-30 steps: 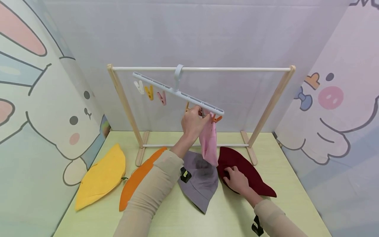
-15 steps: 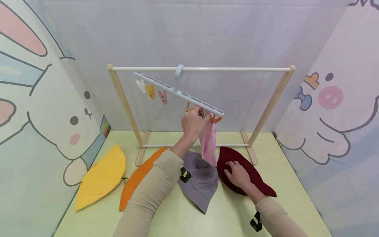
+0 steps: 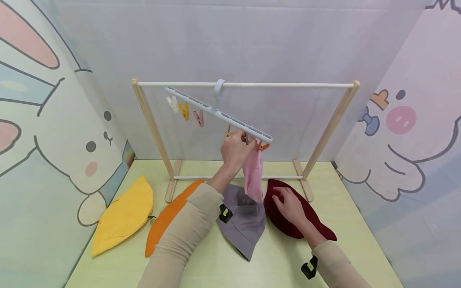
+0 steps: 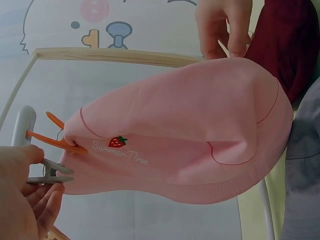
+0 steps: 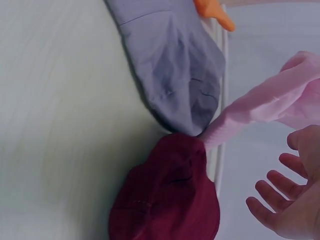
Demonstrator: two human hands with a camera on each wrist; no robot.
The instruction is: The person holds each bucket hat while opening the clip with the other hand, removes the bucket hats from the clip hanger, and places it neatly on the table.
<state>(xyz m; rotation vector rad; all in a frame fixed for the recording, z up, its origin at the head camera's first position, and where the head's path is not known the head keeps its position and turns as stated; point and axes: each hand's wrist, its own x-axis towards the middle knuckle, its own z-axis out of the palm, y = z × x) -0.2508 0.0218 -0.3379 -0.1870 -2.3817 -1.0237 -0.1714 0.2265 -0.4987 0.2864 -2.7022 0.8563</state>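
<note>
In the head view a pink hat (image 3: pixel 253 176) hangs from the right end of the grey-blue hanger (image 3: pixel 216 112), held at one corner by an orange clothespin (image 3: pixel 264 147). My left hand (image 3: pixel 235 149) pinches a grey clothespin (image 4: pixel 58 166) between thumb and fingers, its tips spread at the hat's edge in the left wrist view. White lettering and a strawberry mark the pink cloth. Over the maroon hat (image 3: pixel 275 214) hovers my right hand (image 3: pixel 291 206), fingers loosely bent and holding nothing. The right wrist view shows those fingers apart from the pink hat.
The hanger hooks on a white rod (image 3: pixel 288 85) between wooden posts. White, yellow and pink clothespins (image 3: pixel 199 118) hang at its left end. Yellow (image 3: pixel 124 216), orange (image 3: pixel 169 218) and grey hats (image 3: pixel 241 232) lie on the table along with the maroon one.
My right hand has lifted slightly away from the maroon hat. The hanger's left end has swung a little to the right. My left hand keeps its pinch on the grey clothespin.
</note>
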